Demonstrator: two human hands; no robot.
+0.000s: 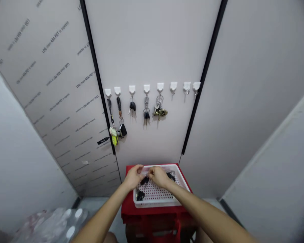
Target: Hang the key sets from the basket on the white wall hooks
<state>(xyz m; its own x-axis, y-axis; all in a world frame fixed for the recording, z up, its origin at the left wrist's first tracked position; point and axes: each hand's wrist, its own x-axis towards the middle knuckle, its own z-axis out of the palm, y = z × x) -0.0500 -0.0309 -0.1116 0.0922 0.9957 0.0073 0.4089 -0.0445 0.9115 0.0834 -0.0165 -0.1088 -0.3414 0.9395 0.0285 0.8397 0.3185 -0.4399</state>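
Note:
Both hands are over a white perforated plastic basket (164, 204). Between them is a bunch of keys (145, 180) with dark heads. My left hand (134, 177) has its fingers closed at the left side of this bunch. From the right, my right hand (159, 176) pinches the upper end of the same bunch, and the fingertips partly hide it. More dark-headed keys (140, 195) lie in the basket's front left corner. Another dark bunch of keys (171, 176) lies at the right, partly behind my right hand.
White hooks (160, 87) run across the wall; several hold hanging keys (132, 106), while the three rightmost hold no keys. A red bag-like support (131, 208) carries the basket. Clear bottles with white caps (71, 233) and crumpled plastic are at lower left.

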